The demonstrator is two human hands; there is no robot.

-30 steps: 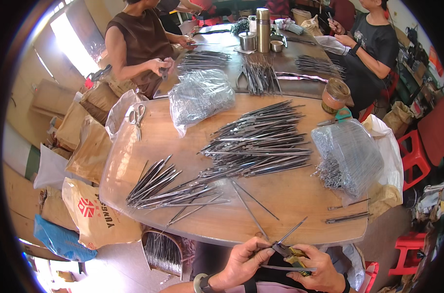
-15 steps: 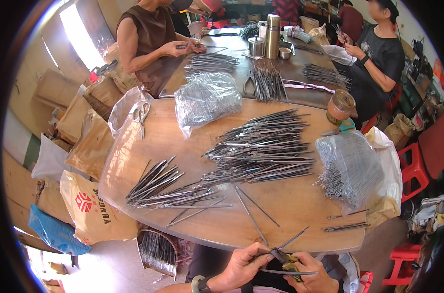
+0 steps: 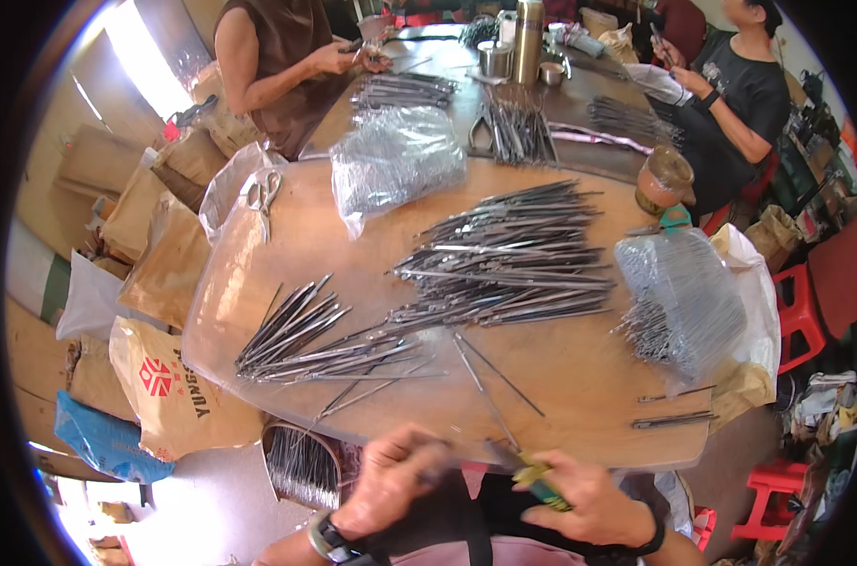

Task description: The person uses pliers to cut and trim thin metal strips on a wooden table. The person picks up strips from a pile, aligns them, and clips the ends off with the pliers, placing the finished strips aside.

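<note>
At the table's near edge, my right hand (image 3: 589, 500) grips pliers (image 3: 544, 483) with yellow-and-green handles, their dark head pointing up and left. My left hand (image 3: 391, 478) is apart from them, to the left, its fingers curled together. A dark blur shows at its fingertips; motion smears what it holds, if anything. Beyond the pliers lie a few loose thin metal rods (image 3: 485, 389). A big heap of dark flat-looking rods (image 3: 513, 257) covers the middle of the table, and a smaller heap (image 3: 291, 335) lies at the left.
Plastic-wrapped rod bundles stand at the far side (image 3: 395, 165) and right (image 3: 678, 302). Scissors (image 3: 263, 203) lie far left; a brown tape roll (image 3: 663, 179) sits far right. A box of rods (image 3: 301, 467) stands below the left edge. Two people work beyond, near a steel flask (image 3: 527, 42).
My hands were together at the pliers with thin rods between them. The left hand has moved away to the left; those rods no longer show at the pliers. The whole view has shifted slightly.
</note>
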